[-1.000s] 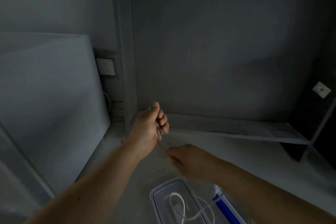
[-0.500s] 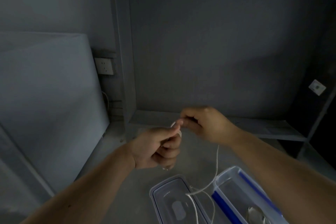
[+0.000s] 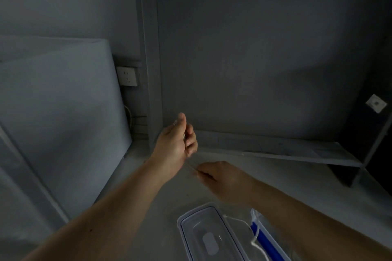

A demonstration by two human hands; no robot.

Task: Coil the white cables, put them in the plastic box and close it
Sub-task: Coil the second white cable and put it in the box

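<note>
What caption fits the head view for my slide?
Left hand and right hand hold a white cable stretched behind the open plastic box.

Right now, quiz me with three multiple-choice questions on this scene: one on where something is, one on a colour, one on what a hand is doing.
1. Where is the wall socket?
A. left of the grey upright panel
B. lying on the desk
C. inside a drawer

2. What colour is the strip on the clear plastic box?
A. red
B. blue
C. green

3. What is the left hand doing?
A. lying flat on the desk
B. pressing a lid down
C. gripping the white cable, raised

Answers:
1 A: the socket is on the wall just left of the panel.
2 B: the strip along the box's right-hand part is plainly blue.
3 C: the hand is lifted, with its fingers curled round the cable.
</note>
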